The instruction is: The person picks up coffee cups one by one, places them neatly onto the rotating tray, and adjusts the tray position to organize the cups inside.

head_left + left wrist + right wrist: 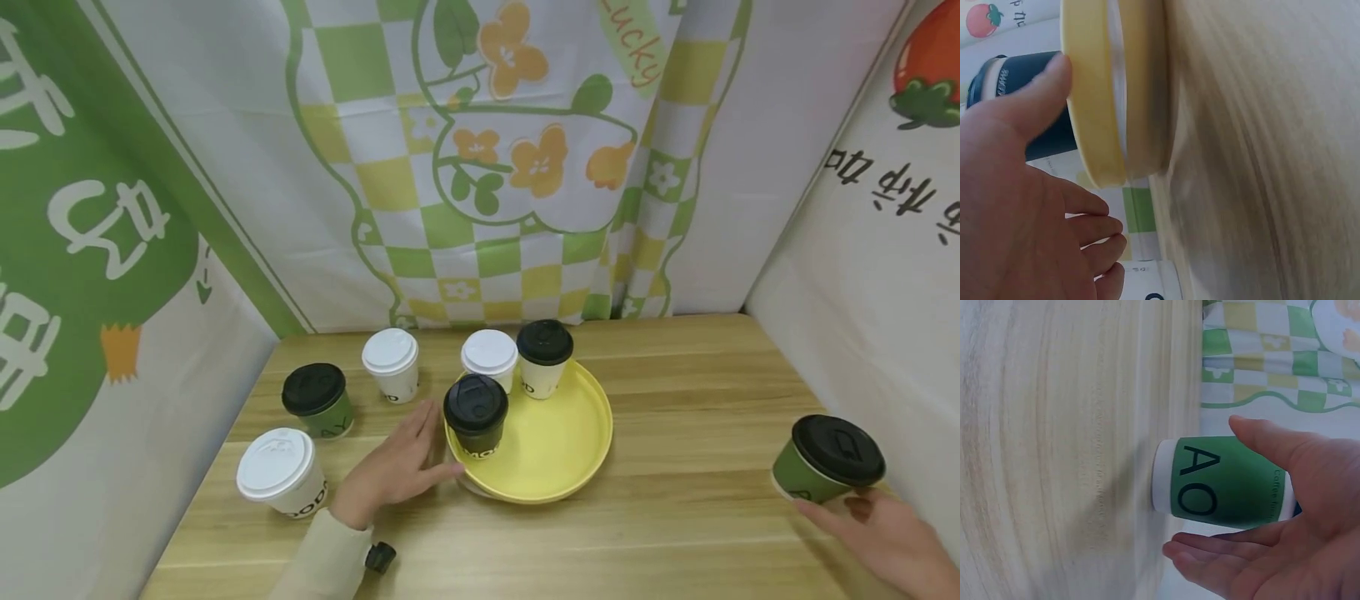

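Observation:
My left hand (pixel 397 462) is at the left side of a round yellow tray (pixel 577 442), its fingers extended. In the left wrist view its thumb (pixel 1054 81) reaches the tray's rim. A black paper cup (pixel 477 421) with a black lid stands on the tray near that thumb. Behind it are a white cup with a white lid (pixel 489 354) and a white cup with a black lid (pixel 543 367). At the far right, my right hand (pixel 888 537) is beside a green cup with a black lid (pixel 810 475); thumb and loosely extended fingers lie on opposite sides of it.
Left of the tray stand a white-lidded cup (pixel 392 367), a green cup with a black lid (pixel 318 404) and a larger white-lidded cup (pixel 281 475). The wooden table (pixel 675 533) meets printed cloth walls (pixel 510 275) behind and on both sides.

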`<state>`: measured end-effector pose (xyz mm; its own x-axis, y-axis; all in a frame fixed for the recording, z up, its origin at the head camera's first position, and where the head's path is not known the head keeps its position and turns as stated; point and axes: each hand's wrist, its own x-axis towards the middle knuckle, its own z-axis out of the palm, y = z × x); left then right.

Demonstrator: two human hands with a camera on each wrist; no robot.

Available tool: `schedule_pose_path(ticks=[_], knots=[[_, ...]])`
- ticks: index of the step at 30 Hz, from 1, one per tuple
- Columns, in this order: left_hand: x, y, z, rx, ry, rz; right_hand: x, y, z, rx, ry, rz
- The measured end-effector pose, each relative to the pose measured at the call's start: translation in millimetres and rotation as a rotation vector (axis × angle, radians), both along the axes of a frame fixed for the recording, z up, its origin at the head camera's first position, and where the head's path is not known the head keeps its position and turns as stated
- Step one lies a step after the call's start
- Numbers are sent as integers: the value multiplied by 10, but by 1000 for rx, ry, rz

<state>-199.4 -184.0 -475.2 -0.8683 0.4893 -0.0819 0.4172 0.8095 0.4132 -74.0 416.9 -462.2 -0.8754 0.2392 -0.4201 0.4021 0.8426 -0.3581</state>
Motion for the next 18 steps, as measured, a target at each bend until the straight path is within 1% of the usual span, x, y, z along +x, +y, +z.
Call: schedule_pose_path(ticks=[3,6,9,11,12,15,16,18], knots=[[21,-25,33,-2,-2,5,-34,20,-20,-19,-8,-9],[49,-21,52,4,13,10,-70,51,-43,-42,-7,-14],[88,15,57,7,25,8,-108,92,-72,-72,34,-10],[116,52,47,18,35,-2,-139,115,-93,-142,70,-15],[131,74,42,13,38,-4,-152,120,-101,-149,97,-22],[167,131,14,9,40,-8,-182,104,-128,-158,160,-64],[174,147,2,8,44,-9,-188,92,-135,-159,168,-91],[185,174,-18,-2,48,-5,-190,60,-153,-100,195,-150]])
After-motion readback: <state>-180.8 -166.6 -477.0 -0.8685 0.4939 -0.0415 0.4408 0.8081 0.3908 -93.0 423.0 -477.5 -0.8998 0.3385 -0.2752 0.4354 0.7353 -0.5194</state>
